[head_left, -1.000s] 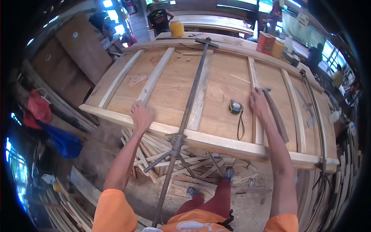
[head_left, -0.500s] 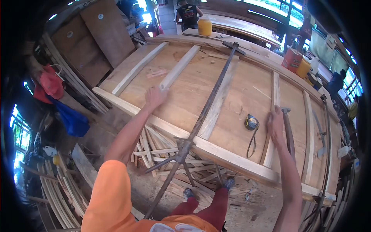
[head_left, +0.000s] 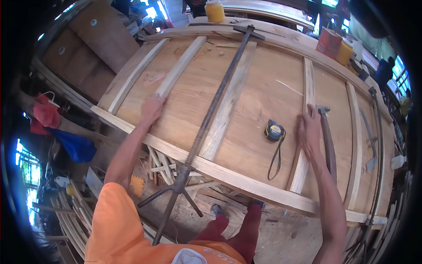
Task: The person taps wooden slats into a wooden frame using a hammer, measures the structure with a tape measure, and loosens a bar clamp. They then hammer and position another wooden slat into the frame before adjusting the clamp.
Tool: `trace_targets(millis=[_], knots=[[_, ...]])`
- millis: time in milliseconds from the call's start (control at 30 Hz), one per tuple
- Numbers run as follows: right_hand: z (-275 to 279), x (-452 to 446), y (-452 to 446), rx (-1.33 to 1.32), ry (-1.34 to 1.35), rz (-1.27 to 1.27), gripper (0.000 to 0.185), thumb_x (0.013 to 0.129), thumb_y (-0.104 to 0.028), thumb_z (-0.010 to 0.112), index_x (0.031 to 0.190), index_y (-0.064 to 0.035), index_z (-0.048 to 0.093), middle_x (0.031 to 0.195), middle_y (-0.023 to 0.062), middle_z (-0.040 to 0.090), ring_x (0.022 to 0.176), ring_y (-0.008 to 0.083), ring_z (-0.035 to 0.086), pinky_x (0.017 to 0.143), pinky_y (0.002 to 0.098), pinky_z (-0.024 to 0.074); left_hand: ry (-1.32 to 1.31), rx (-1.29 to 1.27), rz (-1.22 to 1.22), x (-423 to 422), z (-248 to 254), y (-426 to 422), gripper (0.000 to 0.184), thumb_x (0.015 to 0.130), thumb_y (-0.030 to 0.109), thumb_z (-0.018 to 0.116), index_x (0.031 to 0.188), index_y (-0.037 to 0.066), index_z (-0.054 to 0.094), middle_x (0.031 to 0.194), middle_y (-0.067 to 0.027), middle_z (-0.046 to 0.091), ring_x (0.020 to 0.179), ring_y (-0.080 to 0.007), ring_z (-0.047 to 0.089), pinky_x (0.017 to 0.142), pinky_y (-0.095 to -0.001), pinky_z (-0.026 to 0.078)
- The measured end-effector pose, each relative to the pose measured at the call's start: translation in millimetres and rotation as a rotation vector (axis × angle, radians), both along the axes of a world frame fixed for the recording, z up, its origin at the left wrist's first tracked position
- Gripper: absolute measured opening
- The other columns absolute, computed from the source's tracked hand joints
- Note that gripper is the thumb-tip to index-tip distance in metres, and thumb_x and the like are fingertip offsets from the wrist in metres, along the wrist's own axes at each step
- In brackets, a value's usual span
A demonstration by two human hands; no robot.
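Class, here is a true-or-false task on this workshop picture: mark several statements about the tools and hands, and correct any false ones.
1. A black-and-yellow tape measure lies on the brown plywood panel. True.
2. The left hand holds a red box. False: it is at a pale wooden crosspiece.
3. A long, dark metal clamp spans the panel. True.
4. The dark-handled hammer lies left of the tape measure. False: it lies right of it.

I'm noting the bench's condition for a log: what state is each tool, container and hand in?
Long clamp: across the frame, thread exposed
Second clamp: across the right end
Tape measure: lying, strap loose, no blade visible
Hammer: lying flat
Yellow container: upright
Left hand: blurred, grip unclear
Right hand: fingers extended over a slat
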State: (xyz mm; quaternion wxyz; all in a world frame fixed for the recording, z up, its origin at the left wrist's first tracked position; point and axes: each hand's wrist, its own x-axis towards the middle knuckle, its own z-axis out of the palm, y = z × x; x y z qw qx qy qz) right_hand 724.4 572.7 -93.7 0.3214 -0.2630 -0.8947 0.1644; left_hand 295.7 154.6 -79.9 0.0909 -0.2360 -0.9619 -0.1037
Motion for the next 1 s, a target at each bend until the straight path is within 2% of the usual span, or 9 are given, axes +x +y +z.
trace_targets(millis=[133,200,533,800,867,1000], knots=[[-3.4,1.2,1.9,-0.011,0.031,0.010,0.013,0.089,0.007,0.058,0.098,0.0040,0.067,0.146,0.0295,0.052,0.137,0.0474,0.048,0.117,0.0515,0.0386,0.002,-0.042,0.025,-0.9,-5.2,1.1,0.071,0.102,0.064,0.053,0.101,-0.006,0.069,0.105,-0.0319,0.070,0.099,-0.0499,0.069,0.083,-0.0581,0.054],[-5.0,0.4,2.6,-0.017,0.036,0.017,0.013,0.089,0.007,0.059,0.098,0.0039,0.067,0.146,0.0295,0.052,0.137,0.0474,0.048,0.117,0.0514,0.0387,0.125,-0.062,0.021,-3.6,-10.4,0.7,0.074,0.102,0.065,0.051,0.102,-0.007,0.070,0.104,-0.0322,0.071,0.098,-0.0505,0.069,0.084,-0.0579,0.054],[-4.6,2.3,4.1,-0.008,0.056,0.014,0.010,0.090,0.005,0.059,0.096,0.0044,0.067,0.145,0.0303,0.053,0.135,0.0480,0.048,0.116,0.0495,0.0399,0.090,-0.151,0.063,-2.3,-8.7,5.9,0.077,0.102,0.066,0.051,0.104,-0.009,0.070,0.106,-0.0342,0.070,0.099,-0.0511,0.069,0.086,-0.0580,0.054],[-4.5,-1.2,2.1,0.025,0.032,0.011,0.009,0.090,0.003,0.060,0.095,0.0042,0.068,0.145,0.0302,0.053,0.135,0.0479,0.048,0.116,0.0499,0.0397,0.149,-0.072,0.002,-1.1,-9.0,0.8,0.073,0.102,0.062,0.055,0.096,-0.009,0.072,0.100,-0.0317,0.071,0.096,-0.0483,0.071,0.084,-0.0564,0.055],[-1.9,-1.5,1.2,-0.016,0.003,-0.003,0.012,0.092,0.002,0.058,0.097,0.0024,0.070,0.148,0.0253,0.052,0.139,0.0449,0.047,0.117,0.0486,0.0390,0.165,-0.052,0.005,-2.9,-11.0,-1.7,0.071,0.102,0.061,0.056,0.096,-0.008,0.072,0.100,-0.0310,0.071,0.095,-0.0480,0.071,0.083,-0.0561,0.056],[4.8,1.3,-4.0,0.041,-0.040,-0.002,0.014,0.093,0.000,0.057,0.097,0.0019,0.070,0.148,0.0251,0.052,0.139,0.0448,0.048,0.117,0.0480,0.0389,0.180,-0.031,0.005,-1.0,-10.8,-3.1,0.068,0.101,0.060,0.057,0.097,-0.006,0.073,0.099,-0.0288,0.072,0.095,-0.0468,0.071,0.082,-0.0552,0.057]])
